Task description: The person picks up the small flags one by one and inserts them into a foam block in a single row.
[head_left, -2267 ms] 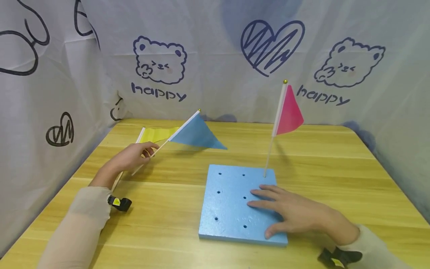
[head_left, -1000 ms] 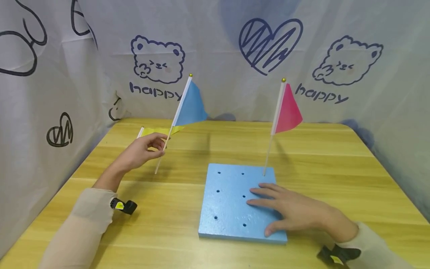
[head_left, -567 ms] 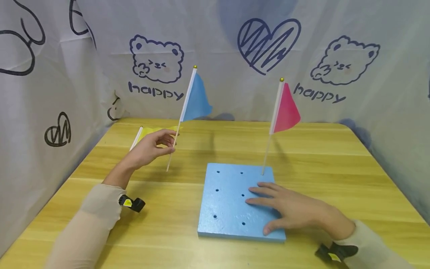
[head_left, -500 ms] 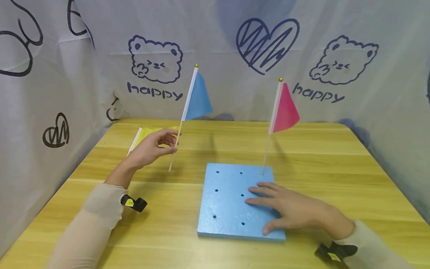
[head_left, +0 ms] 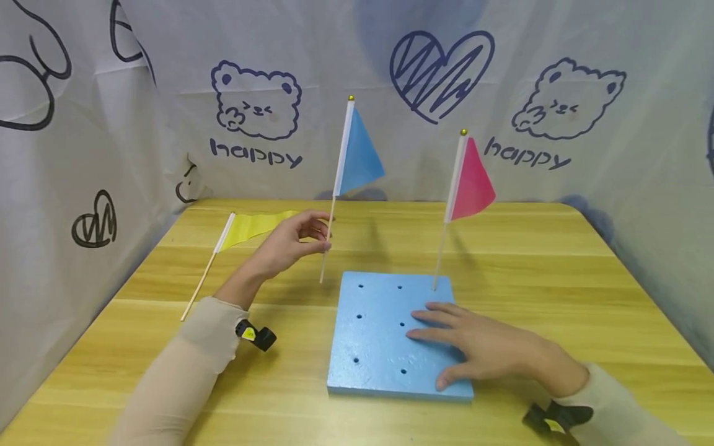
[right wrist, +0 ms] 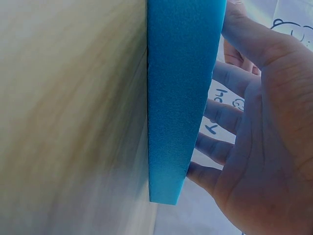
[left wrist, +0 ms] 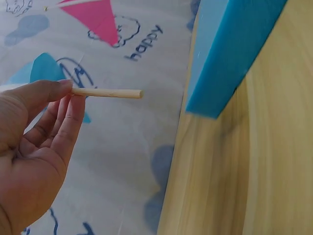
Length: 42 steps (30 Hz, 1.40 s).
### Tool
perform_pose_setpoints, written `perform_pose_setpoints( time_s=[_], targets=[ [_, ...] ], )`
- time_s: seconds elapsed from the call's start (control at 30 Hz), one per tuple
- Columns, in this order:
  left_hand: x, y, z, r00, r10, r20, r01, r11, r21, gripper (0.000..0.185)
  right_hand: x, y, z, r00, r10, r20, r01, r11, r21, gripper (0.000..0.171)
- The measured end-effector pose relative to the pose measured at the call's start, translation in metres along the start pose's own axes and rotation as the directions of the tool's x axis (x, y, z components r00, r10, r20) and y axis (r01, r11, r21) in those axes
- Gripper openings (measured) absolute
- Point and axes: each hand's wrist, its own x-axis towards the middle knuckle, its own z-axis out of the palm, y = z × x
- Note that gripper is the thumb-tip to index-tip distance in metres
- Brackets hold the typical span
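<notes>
My left hand (head_left: 292,243) pinches the lower stick of a blue pennant flag (head_left: 359,158) between thumb and fingers. The flag is held nearly upright, just off the far left corner of a light-blue foam board (head_left: 379,347). In the left wrist view the bare end of the flag's stick (left wrist: 115,92) sticks out past my fingertips, apart from the board. My right hand (head_left: 485,347) rests with spread fingers on the board's right side. A pink pennant flag (head_left: 471,183) stands in the board's far right corner. Several small holes show in the board's top.
A yellow flag (head_left: 251,228) lies on the wooden table (head_left: 268,396) at the left, behind my left arm. White cloth (head_left: 346,37) with bear and heart drawings hangs behind and beside the table.
My left hand has lifted the blue flag from beside the yellow one, turned it more upright and carried it right towards the board. My right hand has stayed on the board.
</notes>
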Motion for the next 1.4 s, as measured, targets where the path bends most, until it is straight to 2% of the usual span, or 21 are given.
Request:
perform_pose_setpoints(
  time_s=[0.23,0.57,0.87,1.03,1.2,1.4],
  targets=[
    [0.016,0.003,0.026,0.999,0.035,-0.019,-0.036,0.998,-0.058,0.048,0.0,0.002,0.0,0.999,0.033,0.033,-0.034,0.999,0.027,0.076],
    [0.032,0.01,0.053,0.999,0.038,-0.032,-0.041,0.99,-0.132,0.044,0.001,0.003,0.0,0.999,0.031,0.037,-0.032,0.999,0.026,0.076],
    [0.044,0.008,0.078,0.999,0.05,-0.009,-0.051,0.973,-0.224,0.039,0.001,0.002,0.002,0.999,0.026,0.022,-0.026,0.999,0.021,0.076],
    [0.051,0.007,0.087,0.998,0.06,0.003,-0.058,0.975,-0.212,0.036,0.001,0.003,0.001,1.0,0.023,0.016,-0.023,1.0,0.004,0.075],
    [0.056,0.007,0.093,0.999,0.042,0.026,-0.037,0.983,-0.178,0.034,0.001,0.003,0.001,1.0,0.017,0.018,-0.017,1.0,0.004,0.075],
    [0.062,0.01,0.101,0.998,0.021,0.064,-0.009,0.983,-0.184,0.034,0.0,0.004,0.002,1.0,0.015,0.012,-0.015,1.0,-0.002,0.075]
  ],
)
